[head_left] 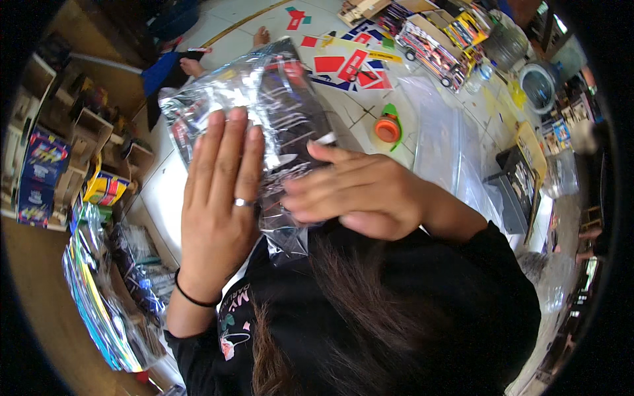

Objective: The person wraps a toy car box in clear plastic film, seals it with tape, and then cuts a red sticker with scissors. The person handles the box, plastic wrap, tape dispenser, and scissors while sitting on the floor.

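Note:
A package wrapped in shiny clear plastic (284, 92) lies in front of my body, its dark, printed content showing through the film. My left hand (221, 178) rests on the package with the fingers stretched out side by side, a ring on one of them. Across the lower right part of the wrap lies my right hand (363, 191), slightly blurred, its fingers extended and the thumb apart. Both palms face down, and neither hand is wrapped round the package. Underneath, the package's support is hidden.
An orange tape roll on a green dispenser (388, 128) sits on the tiled floor, beside clear plastic sheets (439, 132). Coloured paper pieces (356, 63) and a toy truck (432, 56) lie farther off. Wooden shelves (92, 125) and bundled plastic-wrapped strips (99, 297) stand left. Another person's foot (192, 66) shows beyond.

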### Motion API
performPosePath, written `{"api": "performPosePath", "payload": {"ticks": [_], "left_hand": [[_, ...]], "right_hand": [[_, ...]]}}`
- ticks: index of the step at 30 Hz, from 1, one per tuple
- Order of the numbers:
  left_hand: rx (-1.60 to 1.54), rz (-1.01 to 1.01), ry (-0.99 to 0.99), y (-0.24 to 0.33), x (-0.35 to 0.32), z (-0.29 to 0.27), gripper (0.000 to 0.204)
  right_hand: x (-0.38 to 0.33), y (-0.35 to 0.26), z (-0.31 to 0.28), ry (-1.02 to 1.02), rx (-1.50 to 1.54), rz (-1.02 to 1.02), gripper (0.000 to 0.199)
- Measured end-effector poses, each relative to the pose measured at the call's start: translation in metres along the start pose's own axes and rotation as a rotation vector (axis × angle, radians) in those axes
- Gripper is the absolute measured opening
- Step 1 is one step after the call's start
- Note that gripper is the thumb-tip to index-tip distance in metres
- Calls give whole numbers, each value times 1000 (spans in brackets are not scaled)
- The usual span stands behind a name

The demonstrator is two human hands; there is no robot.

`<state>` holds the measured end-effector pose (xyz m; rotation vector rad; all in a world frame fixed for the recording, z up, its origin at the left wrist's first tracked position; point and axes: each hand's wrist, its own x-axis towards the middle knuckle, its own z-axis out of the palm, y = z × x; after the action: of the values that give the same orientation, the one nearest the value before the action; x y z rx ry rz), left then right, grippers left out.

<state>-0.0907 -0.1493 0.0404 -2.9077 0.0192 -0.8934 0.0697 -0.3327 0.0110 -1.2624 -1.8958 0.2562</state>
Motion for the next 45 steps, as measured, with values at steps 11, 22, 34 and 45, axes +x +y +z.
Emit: {"api": "performPosePath", "payload": {"ticks": [11, 22, 34, 45], "left_hand": [[48, 110, 18, -52, 44, 3, 43], [-13, -33, 99, -37, 37, 14, 54], [144, -105, 167, -9, 19, 25, 54], [13, -123, 234, -11, 17, 26, 53]], "right_hand": [[-308, 329, 13, 388, -467, 2072, 86], [-134, 213, -93, 1474, 799, 467, 51], [226, -43, -91, -134, -579, -341, 33], [279, -67, -73, -900, -784, -321, 40]]}}
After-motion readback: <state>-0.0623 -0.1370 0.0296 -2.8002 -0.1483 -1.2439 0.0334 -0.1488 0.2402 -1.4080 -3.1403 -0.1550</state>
